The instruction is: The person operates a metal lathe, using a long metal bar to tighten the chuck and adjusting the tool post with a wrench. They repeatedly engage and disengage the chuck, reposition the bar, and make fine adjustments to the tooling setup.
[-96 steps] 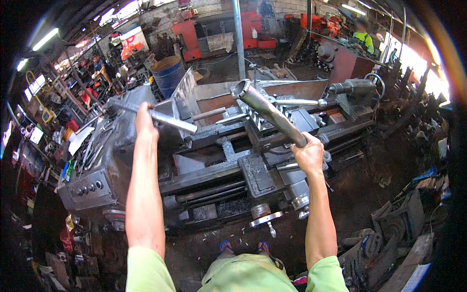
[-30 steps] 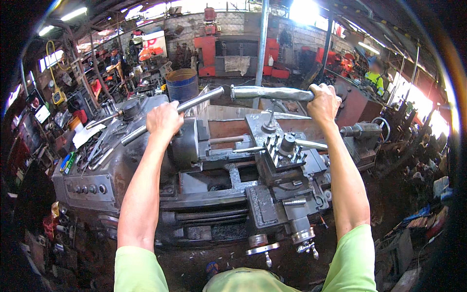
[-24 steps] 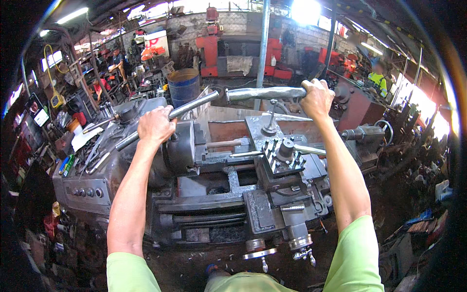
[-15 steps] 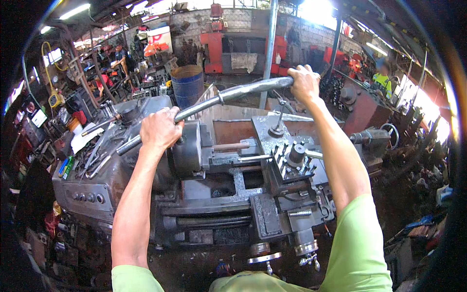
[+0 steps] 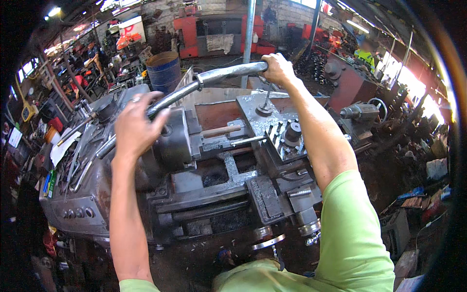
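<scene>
A long grey metal pipe slants across the top of the lathe, over the chuck; a narrow ring sits around its middle. My right hand is closed around its upper right end. Lower along the pipe, my left hand has its fingers and thumb spread, the palm against or just beside the metal. The chuck grips a thin round workpiece. To its right, the tool post stands on the carriage among several bolts. Metal chips lie on the carriage. How the pipe's lower end is seated is hidden.
Loose tools and paper lie on the headstock at left. A blue drum stands behind the lathe, near a grey post. The tailstock is at right. Handwheels project towards me. A person in a bright vest is far right.
My left hand has loosened from its grip on the pipe, its fingers now spread. My right hand keeps hold. The whole view has shifted, moving the lathe slightly left and up in the picture.
</scene>
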Available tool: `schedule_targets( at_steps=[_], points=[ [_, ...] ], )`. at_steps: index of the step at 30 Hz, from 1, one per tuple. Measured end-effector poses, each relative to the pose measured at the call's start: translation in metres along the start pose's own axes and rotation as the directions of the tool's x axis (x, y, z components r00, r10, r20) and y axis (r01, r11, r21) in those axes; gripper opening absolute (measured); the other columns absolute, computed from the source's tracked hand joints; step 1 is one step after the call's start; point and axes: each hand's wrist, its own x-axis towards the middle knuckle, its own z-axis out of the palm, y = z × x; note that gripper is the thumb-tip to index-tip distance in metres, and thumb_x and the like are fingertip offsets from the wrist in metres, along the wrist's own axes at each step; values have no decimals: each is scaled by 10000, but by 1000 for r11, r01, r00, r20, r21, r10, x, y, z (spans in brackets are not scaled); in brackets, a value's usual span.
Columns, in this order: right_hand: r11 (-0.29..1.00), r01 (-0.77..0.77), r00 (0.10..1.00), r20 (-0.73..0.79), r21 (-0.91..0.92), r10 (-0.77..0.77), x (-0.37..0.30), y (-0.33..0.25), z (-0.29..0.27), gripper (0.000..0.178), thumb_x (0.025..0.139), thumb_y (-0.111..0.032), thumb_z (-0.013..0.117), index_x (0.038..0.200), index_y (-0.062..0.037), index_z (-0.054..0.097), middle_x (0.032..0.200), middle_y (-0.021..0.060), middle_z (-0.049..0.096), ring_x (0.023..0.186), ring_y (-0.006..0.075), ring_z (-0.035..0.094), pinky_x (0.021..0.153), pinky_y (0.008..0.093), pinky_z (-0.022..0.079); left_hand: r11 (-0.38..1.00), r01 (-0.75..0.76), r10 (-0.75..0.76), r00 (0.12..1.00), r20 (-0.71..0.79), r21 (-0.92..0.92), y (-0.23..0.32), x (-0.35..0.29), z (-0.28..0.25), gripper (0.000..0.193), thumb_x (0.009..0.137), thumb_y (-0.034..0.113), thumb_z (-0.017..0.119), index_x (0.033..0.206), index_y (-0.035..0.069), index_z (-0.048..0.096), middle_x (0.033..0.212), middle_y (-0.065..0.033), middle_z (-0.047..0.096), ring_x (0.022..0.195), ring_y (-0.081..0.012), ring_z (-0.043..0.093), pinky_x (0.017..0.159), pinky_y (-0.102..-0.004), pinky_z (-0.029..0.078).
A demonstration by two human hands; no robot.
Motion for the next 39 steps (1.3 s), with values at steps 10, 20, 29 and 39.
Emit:
schedule_targets(
  at_steps=[10,20,29,39],
  points=[
    [991,91,989,110,103,-102,17,5,4,370,747,-251,692,1102,-151,723,1059,156,723,1045,350,676,906,490,543,268,458,-911,405,-70,-848,-117,-51,-1,242,943,200,633,1043,-5,713,875,-69,658,731,-162,592,723,-328,496],
    [976,139,988,38,170,-147,38,13,31,414,792,-169,652,1205,-177,685,1164,139,703,1089,329,671,931,460,538,413,903,-858,341,-384,-121,-158,12,2,453,819,261,640,1073,-110,697,1082,-209,720,1001,-306,691,875,-394,506],
    [995,-6,995,98,104,-5,47,19,37,511,813,-115,607,1293,-284,648,1269,100,674,1178,307,646,983,506,509,314,940,-865,340,-370,130,-159,31,1,509,868,270,552,1163,-134,644,1255,-245,655,1156,-348,649,995,-398,477],
    [979,197,980,-31,56,-195,33,49,40,417,759,-20,581,1164,-44,678,1032,265,695,1020,421,668,911,452,512,584,807,-752,497,-434,-86,-153,40,13,363,859,273,596,1042,-1,747,1098,-222,721,1058,-378,688,947,-426,503]
  ],
)
